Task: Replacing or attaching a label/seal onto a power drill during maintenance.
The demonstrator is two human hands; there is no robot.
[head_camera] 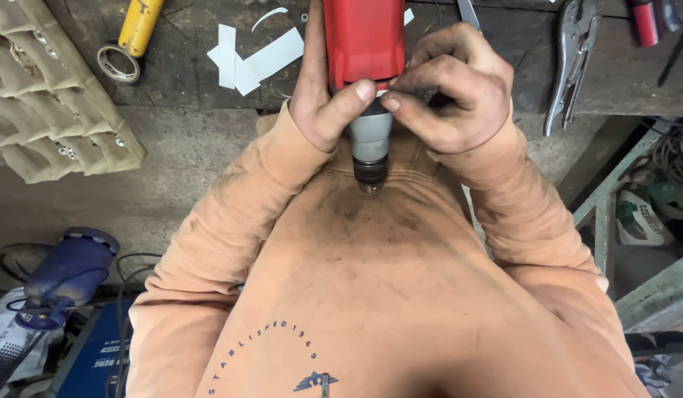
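Note:
A red power drill with a grey collar and black chuck points its chuck toward my orange sweatshirt. My left hand wraps the drill from the left, its thumb lying across where the red body meets the grey collar. From the right, my right hand pinches that grey collar with thumb and fingertips. Both hands are dirty, and nothing shows in the chuck.
Grey locking pliers lie on the dark workbench at upper right. White paper scraps, a yellow tube and a tape roll lie upper left. A cardboard tray holds screws. A blue machine sits lower left, a green metal frame at right.

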